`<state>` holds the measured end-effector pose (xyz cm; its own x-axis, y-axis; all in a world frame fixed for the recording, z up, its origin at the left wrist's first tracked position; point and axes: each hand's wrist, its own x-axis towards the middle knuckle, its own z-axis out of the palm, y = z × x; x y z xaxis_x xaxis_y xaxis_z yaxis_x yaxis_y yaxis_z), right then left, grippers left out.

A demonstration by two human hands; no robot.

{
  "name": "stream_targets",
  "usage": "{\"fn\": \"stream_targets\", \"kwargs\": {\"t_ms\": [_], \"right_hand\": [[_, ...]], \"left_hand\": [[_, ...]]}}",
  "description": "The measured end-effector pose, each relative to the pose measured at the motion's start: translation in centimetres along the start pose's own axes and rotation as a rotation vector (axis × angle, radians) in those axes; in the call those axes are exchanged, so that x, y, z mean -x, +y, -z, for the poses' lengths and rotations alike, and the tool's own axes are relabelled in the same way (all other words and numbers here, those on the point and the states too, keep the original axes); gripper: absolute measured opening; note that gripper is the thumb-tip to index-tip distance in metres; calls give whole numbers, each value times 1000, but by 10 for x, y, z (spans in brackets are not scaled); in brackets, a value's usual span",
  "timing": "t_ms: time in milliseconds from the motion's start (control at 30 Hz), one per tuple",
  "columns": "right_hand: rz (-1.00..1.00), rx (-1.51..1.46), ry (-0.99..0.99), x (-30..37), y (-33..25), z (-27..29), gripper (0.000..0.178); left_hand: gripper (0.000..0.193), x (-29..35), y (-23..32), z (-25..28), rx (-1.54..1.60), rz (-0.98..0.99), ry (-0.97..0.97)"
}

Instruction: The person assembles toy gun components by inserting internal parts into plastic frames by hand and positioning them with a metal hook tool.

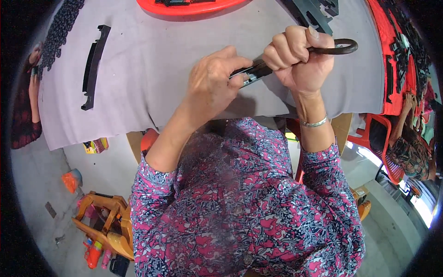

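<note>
"Patterned shirt [240, 198] comes nearest; beyond it, my right hand [300, 60] is closed tight round a dark looped handle [339, 51], its ring showing on the right."

"Your left?"

"My left hand [214, 76] pinches a slim dark piece [262, 70] between both fists, over the grey cloth [170, 60]."

"How's it best done?"

"I'd pinch firmly, steady both wrists, and hold fingertips clear of edges."

"Its look?"

"Glossy, silver-glinting; I cannot tell where it meets the handle."

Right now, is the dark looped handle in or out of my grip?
In: your right hand is closed around the dark looped handle, one end protruding.
</note>
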<state>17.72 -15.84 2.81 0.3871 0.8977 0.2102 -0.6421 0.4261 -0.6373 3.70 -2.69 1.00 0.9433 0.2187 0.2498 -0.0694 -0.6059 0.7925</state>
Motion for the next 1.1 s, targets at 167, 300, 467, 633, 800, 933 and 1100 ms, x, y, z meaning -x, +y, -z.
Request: {"fn": "stream_targets", "kwargs": {"t_ms": [167,300,467,633,800,933,1100], "right_hand": [[2,44,8,0,0,-1,45],[0,42,30,0,2,-4,44],[0,59,33,0,3,-4,44],[11,73,40,0,5,-4,44],[10,60,34,0,5,-2,45],[45,58,27,2,13,-7,46],[127,59,93,4,17,-5,47]], "left_hand": [[18,-1,-2,-1,-3,22,-37],[20,-1,-1,0,1,16,-36],[23,-2,-3,0,-7,27,-58],[23,-3,-3,0,29,45,-65],[24,-3,-2,1,39,58,-68],[23,-4,-1,3,20,31,-86],[23,-5,3,3,30,41,-93]]}}
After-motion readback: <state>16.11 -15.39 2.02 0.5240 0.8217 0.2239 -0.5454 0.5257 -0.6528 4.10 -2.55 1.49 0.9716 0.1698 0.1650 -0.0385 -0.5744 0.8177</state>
